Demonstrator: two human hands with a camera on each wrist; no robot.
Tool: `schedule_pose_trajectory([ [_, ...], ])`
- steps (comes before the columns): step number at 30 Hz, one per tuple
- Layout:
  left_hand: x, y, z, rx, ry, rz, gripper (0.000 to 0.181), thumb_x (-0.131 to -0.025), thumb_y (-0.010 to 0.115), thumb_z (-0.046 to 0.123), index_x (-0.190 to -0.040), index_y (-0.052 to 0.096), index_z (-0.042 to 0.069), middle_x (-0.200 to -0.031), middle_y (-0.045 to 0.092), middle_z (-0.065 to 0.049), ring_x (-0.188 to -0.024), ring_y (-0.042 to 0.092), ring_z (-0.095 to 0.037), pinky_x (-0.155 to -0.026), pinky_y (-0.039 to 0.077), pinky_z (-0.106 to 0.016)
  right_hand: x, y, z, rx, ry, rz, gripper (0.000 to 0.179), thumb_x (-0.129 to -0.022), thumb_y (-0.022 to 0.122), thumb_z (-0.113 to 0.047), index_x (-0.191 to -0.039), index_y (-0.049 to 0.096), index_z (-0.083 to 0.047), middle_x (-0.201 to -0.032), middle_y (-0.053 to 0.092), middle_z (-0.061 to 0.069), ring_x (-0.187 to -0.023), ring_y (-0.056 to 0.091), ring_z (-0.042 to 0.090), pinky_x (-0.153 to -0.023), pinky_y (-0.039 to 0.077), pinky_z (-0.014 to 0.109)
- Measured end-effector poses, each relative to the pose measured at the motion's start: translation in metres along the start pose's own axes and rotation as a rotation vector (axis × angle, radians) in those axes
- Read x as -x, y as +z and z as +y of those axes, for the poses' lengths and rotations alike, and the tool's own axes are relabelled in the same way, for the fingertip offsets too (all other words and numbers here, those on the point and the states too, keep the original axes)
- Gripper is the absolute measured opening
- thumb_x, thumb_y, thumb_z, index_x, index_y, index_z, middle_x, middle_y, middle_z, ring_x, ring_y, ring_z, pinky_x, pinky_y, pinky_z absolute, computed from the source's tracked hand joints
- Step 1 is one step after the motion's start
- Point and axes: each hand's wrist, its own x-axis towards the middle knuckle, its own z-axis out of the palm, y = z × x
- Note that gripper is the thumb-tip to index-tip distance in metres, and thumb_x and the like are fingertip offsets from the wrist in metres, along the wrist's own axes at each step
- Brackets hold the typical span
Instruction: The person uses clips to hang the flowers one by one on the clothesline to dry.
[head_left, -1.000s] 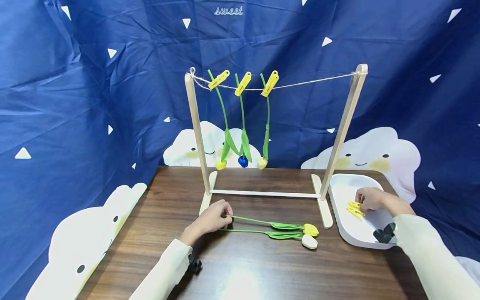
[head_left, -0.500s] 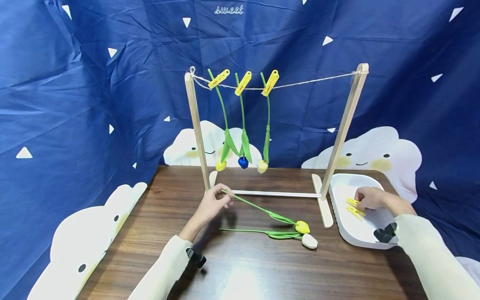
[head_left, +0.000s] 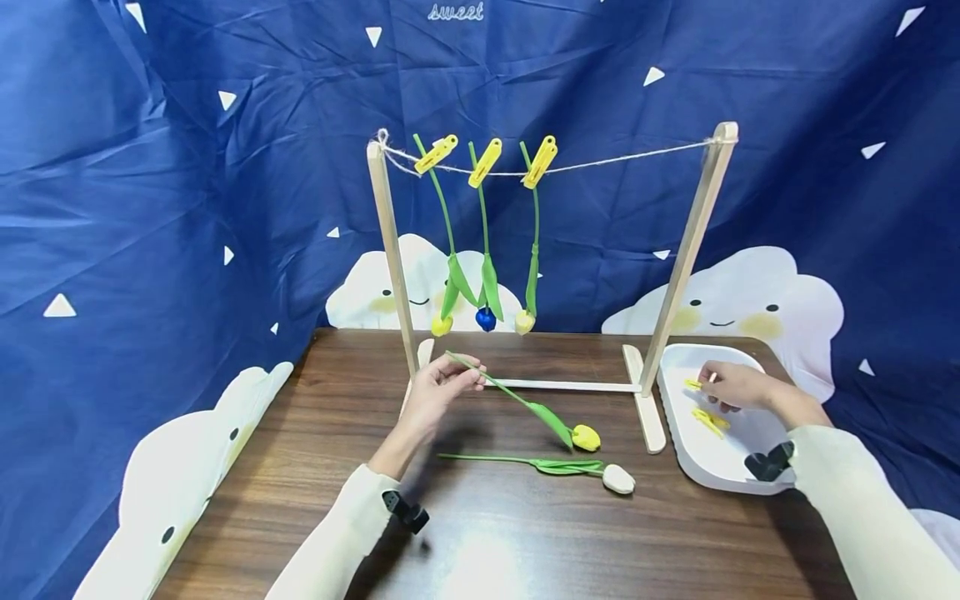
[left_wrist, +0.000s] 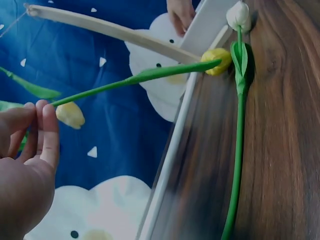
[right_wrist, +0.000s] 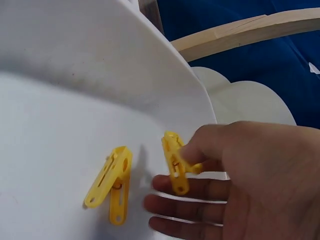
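Left hand (head_left: 435,393) raised over the table, wrist coming from the near left, fingers directed right and far, in front of the rack's left post (head_left: 393,258). Yellow tulip (head_left: 551,422) lies across the grip by its stem: the bare stem end pokes out just past the fingers, leaf and bloom slope down to the right and near. Grip: thumb and fingertips together, clamped on the stem. Contact of bloom with table: cannot tell. Right hand (head_left: 735,386) over the white tray (head_left: 720,467) at the right, forearm from the near right, fingers directed left. Yellow clothespin (right_wrist: 175,165) sits at the thumb and forefinger, pinched between them; remaining fingers extended below it in the wrist view. Whether it touches the tray floor: cannot tell. Second clothespin (right_wrist: 116,177) rests on the tray floor, just beside the held one. White tulip (head_left: 566,467) flat on the table (head_left: 300,467), near side of the yellow one, bloom to the right. Farther off, twine (head_left: 622,158) spans the rack; three tulips hang bloom-down from its left half, yellow (head_left: 441,323), blue (head_left: 485,318) and pale yellow (head_left: 524,322), each under a yellow clip.
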Motion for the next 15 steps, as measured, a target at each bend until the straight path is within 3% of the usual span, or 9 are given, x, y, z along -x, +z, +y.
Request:
schedule_pose_trajectory([
  [3, -0.001, 0.004, 0.001, -0.007, 0.0, -0.013, 0.027, -0.102, 0.065, -0.002, -0.122, 0.06, -0.02, -0.104, 0.08, -0.007, -0.088, 0.077, -0.011, -0.085, 0.065, -0.032, -0.001, 0.001, -0.003, 0.022, -0.042, 0.058, 0.022, -0.105, 0.055, -0.013, -0.109, 0.062, 0.007, -0.082, 0.066, 0.011, -0.065, 0.061, 0.018, -0.058, 0.05, 0.03],
  [7, -0.002, 0.007, 0.002, 0.011, 0.043, -0.069, 0.028, -0.108, 0.059, 0.005, -0.126, 0.055, -0.016, -0.115, 0.079, -0.02, -0.094, 0.081, -0.018, -0.089, 0.064, -0.052, -0.003, 0.0, -0.008, 0.067, -0.078, 0.156, 0.026, -0.107, 0.058, -0.019, -0.11, 0.068, 0.006, -0.076, 0.063, 0.005, -0.061, 0.057, 0.015, -0.057, 0.046, 0.029],
  [9, -0.003, 0.008, 0.001, 0.022, 0.066, -0.09, 0.029, -0.109, 0.058, 0.007, -0.128, 0.053, -0.015, -0.12, 0.075, -0.029, -0.096, 0.082, -0.021, -0.091, 0.062, -0.056, -0.004, -0.001, -0.01, 0.071, -0.085, 0.196, 0.027, -0.107, 0.06, -0.021, -0.11, 0.069, 0.004, -0.076, 0.064, 0.005, -0.061, 0.057, 0.014, -0.056, 0.045, 0.03],
  [10, -0.004, 0.009, 0.001, 0.027, 0.073, -0.096, 0.029, -0.109, 0.059, 0.006, -0.128, 0.053, -0.015, -0.121, 0.073, -0.033, -0.096, 0.081, -0.02, -0.092, 0.062, -0.055, -0.004, -0.002, -0.012, 0.068, -0.083, 0.211, 0.028, -0.106, 0.062, -0.023, -0.111, 0.069, 0.004, -0.078, 0.066, 0.005, -0.062, 0.058, 0.014, -0.057, 0.045, 0.03],
  [15, -0.008, 0.017, 0.006, 0.022, 0.051, -0.06, 0.027, -0.101, 0.066, -0.005, -0.125, 0.059, -0.016, -0.113, 0.077, -0.022, -0.092, 0.078, -0.013, -0.091, 0.065, -0.036, -0.006, -0.007, -0.018, 0.071, -0.097, 0.283, 0.032, -0.102, 0.068, -0.026, -0.114, 0.068, 0.004, -0.094, 0.073, 0.012, -0.072, 0.063, 0.016, -0.062, 0.049, 0.031],
])
